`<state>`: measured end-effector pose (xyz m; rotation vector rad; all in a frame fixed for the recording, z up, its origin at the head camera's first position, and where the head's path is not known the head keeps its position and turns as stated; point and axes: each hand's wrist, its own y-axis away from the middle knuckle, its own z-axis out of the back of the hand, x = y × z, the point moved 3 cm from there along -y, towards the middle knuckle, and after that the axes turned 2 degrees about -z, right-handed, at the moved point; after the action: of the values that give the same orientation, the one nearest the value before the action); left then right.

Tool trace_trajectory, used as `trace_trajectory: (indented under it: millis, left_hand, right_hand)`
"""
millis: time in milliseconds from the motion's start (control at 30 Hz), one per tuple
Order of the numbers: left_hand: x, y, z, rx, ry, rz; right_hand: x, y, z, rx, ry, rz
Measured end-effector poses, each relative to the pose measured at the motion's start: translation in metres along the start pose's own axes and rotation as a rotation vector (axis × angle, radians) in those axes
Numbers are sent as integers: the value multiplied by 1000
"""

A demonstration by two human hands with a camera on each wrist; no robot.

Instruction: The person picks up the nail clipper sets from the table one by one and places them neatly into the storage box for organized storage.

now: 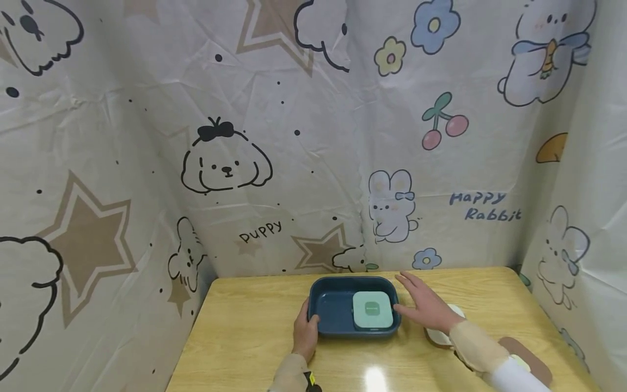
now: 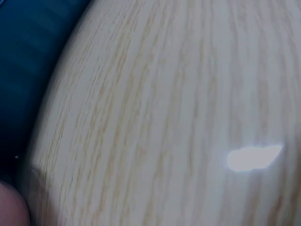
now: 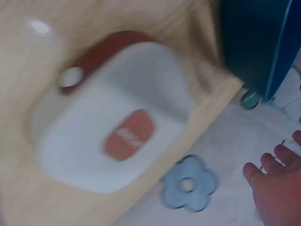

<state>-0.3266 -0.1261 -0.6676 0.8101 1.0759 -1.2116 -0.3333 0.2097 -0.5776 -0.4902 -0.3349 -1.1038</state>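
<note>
A dark blue rectangular basin [image 1: 333,314] stands on the table, and a mint-green square lidded box [image 1: 372,309] sits in its right half. My left hand [image 1: 306,333] grips the basin's left end, thumb over the rim and fingers along the outer wall. At the basin's right end my right hand [image 1: 428,305] is spread with straight fingers, thumb tip close to the rim. In the right wrist view those fingers [image 3: 277,162] extend below the basin's wall [image 3: 251,42], holding nothing. The left wrist view shows the basin's side [image 2: 33,61] and a bit of fingertip.
A white box with a brown label [image 3: 127,134] stands to the right, partly hidden by my right forearm in the head view. Nearer me at the right lies a brown flat object [image 1: 531,362]. Patterned cloth [image 1: 294,163] hangs around the wooden table [image 1: 254,326].
</note>
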Motion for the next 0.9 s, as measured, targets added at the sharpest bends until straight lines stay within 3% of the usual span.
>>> trace_trajectory:
  millis: [167, 367, 633, 900]
  left_hand:
    - [1, 0, -1, 2, 1, 24]
    - [0, 0, -2, 6, 6, 23]
    - [1, 0, -3, 5, 1, 28]
    - [-1, 1, -2, 5, 6, 21]
  right_hand:
    - [-27, 22, 3, -8, 37, -27]
    - [-51, 44, 7, 40, 87, -12]
    - [-66, 61, 9, 174, 90, -12]
    - [-79, 73, 8, 248, 33, -89]
